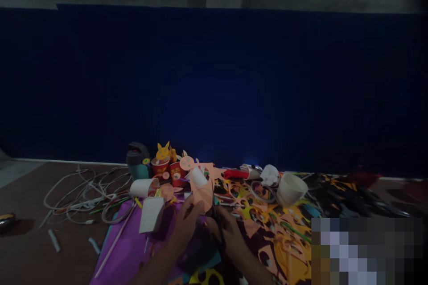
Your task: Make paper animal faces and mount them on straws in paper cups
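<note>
Near the bottom centre, my left hand (189, 219) is closed on a pink paper sheet (203, 196), its thumb on the front. Dark scissors (214, 202) are in my right hand (227, 227), with the blades upright at the right edge of the sheet. A round outline shows on the lower part of the paper. Behind the paper's upper part a small white roll or cup (199, 177) is visible. A white paper cup (151, 215) stands left of my left hand, over purple paper (125, 249).
Red cups (160, 168) with paper animal faces and a teal bottle (138, 162) stand at the back. White cables (83, 193) lie left. Orange and yellow paper scraps (287, 249) and a white bowl (291, 189) are on the right. Pixelation covers the lower right corner.
</note>
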A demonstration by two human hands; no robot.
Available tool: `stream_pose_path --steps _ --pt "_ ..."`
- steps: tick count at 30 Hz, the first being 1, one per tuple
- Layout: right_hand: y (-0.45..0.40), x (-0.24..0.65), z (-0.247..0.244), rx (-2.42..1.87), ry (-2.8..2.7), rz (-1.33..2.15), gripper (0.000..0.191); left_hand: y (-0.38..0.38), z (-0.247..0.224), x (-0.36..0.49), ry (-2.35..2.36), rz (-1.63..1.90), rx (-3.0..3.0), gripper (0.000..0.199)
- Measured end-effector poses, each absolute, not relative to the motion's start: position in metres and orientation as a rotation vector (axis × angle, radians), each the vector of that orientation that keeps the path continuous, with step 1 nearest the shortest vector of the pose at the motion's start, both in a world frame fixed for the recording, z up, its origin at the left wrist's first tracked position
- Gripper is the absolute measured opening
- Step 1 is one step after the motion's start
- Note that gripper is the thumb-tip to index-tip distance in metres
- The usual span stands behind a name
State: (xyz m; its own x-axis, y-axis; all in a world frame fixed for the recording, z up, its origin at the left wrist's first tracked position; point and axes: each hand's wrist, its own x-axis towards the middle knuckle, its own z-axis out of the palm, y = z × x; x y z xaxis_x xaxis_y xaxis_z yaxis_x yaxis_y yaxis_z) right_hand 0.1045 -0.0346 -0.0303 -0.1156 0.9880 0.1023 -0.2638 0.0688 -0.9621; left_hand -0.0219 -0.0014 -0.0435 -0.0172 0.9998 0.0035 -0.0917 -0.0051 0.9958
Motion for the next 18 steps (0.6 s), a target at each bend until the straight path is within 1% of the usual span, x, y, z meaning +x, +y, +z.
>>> stream_pose_path --steps 5,8,18 --pt "-0.035 0.1037 -0.03 -0.882 -1.149 1.32 0.033 -0.0014 -0.0432 -0.0213 1.131 1.253 1.113 0.026" --pt "-0.0348 0.1046 -0.033 -0.879 -1.135 1.356 0.033 -0.0021 -0.0427 -0.0213 1.142 1.254 1.128 0.025" --pt "-0.0331 0.1044 -0.0351 -0.85 -1.122 1.341 0.029 -0.0006 -0.0469 -0.0211 1.143 1.254 1.104 0.025"
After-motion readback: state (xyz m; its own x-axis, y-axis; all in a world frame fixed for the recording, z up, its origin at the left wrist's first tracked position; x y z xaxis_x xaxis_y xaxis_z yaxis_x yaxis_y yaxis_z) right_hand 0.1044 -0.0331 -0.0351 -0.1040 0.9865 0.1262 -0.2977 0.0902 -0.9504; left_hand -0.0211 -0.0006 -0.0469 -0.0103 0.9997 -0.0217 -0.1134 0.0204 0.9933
